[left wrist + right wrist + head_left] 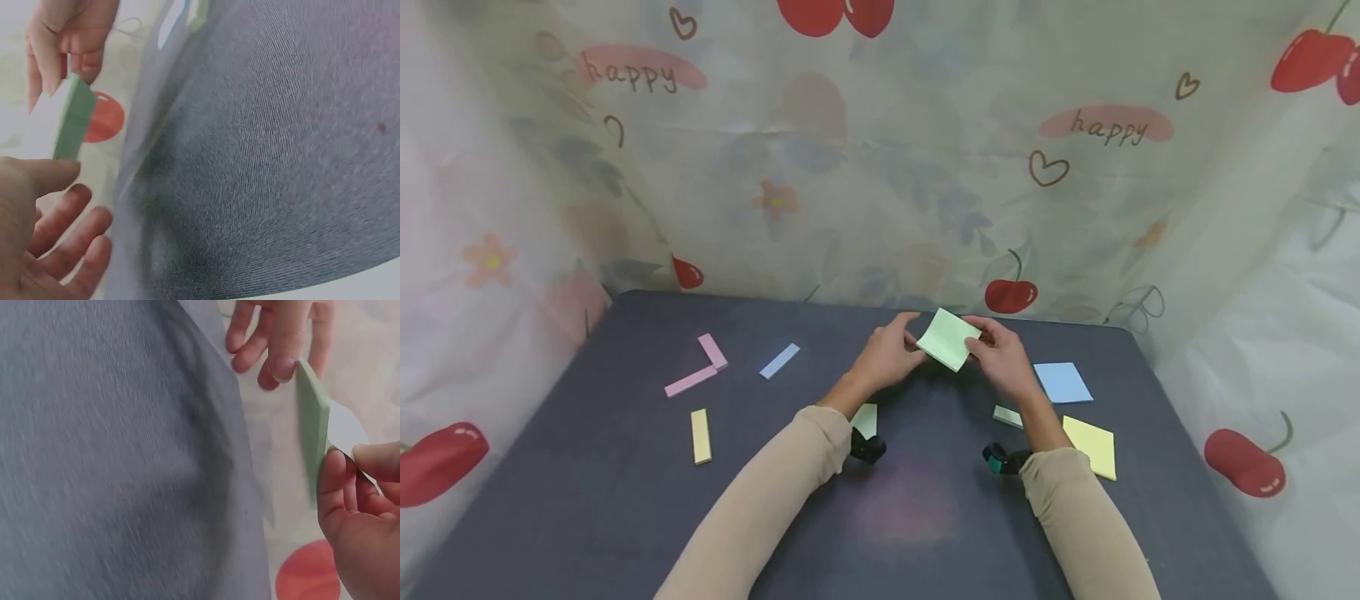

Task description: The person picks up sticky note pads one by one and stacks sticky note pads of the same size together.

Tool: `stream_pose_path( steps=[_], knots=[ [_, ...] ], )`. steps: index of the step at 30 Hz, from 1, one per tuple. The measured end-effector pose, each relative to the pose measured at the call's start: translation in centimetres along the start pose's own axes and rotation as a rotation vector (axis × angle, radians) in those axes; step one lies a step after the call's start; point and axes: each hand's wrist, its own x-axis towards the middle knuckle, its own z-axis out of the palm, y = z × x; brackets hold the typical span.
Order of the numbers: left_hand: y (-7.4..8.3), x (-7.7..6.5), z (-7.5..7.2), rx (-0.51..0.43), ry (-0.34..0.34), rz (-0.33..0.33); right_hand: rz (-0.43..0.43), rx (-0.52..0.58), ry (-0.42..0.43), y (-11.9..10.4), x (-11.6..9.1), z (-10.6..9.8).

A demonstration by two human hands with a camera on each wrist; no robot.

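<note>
A pale green sticky note pad [949, 339] is held up over the far edge of the table, tilted. My left hand [887, 354] pinches its left corner, the other fingers loosely curled in the left wrist view. At the opposite corner, my right hand [1002, 360] holds the pad. Seen from the right wrist, the right thumb and fingers pinch a top sheet [345, 428] that bends away from the thick green block [312, 425]. Part of that sheet is hidden by the fingers.
Right of my hands lie a blue pad [1063, 383], a yellow pad [1093, 446] and a narrow green strip [1007, 416]. A green sheet [866, 420] is partly behind my left wrist. On the left are pink strips [691, 381], a blue strip [779, 361] and a yellow strip [701, 436].
</note>
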Motion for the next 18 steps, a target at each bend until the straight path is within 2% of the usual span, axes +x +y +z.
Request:
stream_pose_path(
  steps=[6,10,14,18],
  knots=[
    [-0.4,-1.2,-0.9,-0.211,-0.039,-0.045,-0.002,0.061,0.044,-0.5,-0.3,1.9],
    [-0.8,-2.0,-1.4,-0.366,-0.022,-0.058,-0.016,0.077,0.055,-0.6,-0.7,2.9],
    [-1.9,-2.6,-1.5,-0.450,0.007,-0.057,-0.023,0.094,0.031,-0.7,-1.0,3.9],
    [-2.8,-2.9,-1.9,-0.496,0.042,-0.056,-0.033,0.111,0.000,-1.1,-1.3,4.7]
  ],
)
